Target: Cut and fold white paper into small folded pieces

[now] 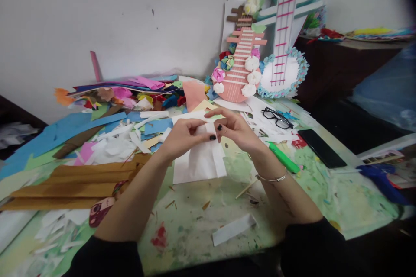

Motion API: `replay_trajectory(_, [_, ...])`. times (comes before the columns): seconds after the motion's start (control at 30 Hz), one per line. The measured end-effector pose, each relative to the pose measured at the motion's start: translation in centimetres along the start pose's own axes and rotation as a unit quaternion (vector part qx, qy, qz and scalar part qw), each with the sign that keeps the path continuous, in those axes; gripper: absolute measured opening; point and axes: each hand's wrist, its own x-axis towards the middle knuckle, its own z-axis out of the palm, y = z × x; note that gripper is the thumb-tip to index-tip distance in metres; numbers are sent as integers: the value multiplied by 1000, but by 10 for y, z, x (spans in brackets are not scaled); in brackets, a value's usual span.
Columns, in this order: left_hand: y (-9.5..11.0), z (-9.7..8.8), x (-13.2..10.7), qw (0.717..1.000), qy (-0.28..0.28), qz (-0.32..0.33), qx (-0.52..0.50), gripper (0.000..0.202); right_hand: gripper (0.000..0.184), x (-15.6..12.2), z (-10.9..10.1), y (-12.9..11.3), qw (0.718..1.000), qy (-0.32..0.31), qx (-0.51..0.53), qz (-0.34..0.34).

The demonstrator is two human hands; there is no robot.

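Observation:
A white sheet of paper (203, 162), with a fold along its right side, stands tilted over the middle of the table. My left hand (182, 136) pinches its upper left part, thumb across the front and fingers behind. At the upper right corner, my right hand (235, 130) is closed with its thumb and curled fingers at the paper's edge, its index finger arching toward my left hand. The exact contact of the right fingertips is partly hidden. Nearer to me, a folded white paper strip (234, 229) lies on the table.
Paper scraps (113, 143) and brown crepe paper (71, 184) cover the left side. Glasses (277, 118), a phone (321, 148), a green pen-like object (284, 158) and a thin stick (246, 188) lie right. Flower-decorated paper instruments, one pink (235, 78) and one white-blue (282, 67), lean behind.

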Motion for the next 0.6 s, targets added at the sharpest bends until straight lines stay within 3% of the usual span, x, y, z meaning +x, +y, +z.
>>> replay_trajectory(0.13, [-4,-9,1,992,118,-29,-41,28,40,-1,1,-6,997,57,-8,44])
replay_trajectory(0.2, [-5,-13,2,986,147,-33,-72,27,34,-2,2,-7,995,58,-21,74])
replay_trajectory(0.33, [-6,-17,2,981,152,-37,-117,24,31,-1,6,-7,994,38,-22,98])
replay_trajectory(0.47, [-6,-16,3,981,157,-27,-113,21,46,-1,11,-3,993,65,-38,88])
replay_trajectory(0.6, [-6,-16,3,984,161,-16,-78,20,39,0,10,-3,991,88,-54,83])
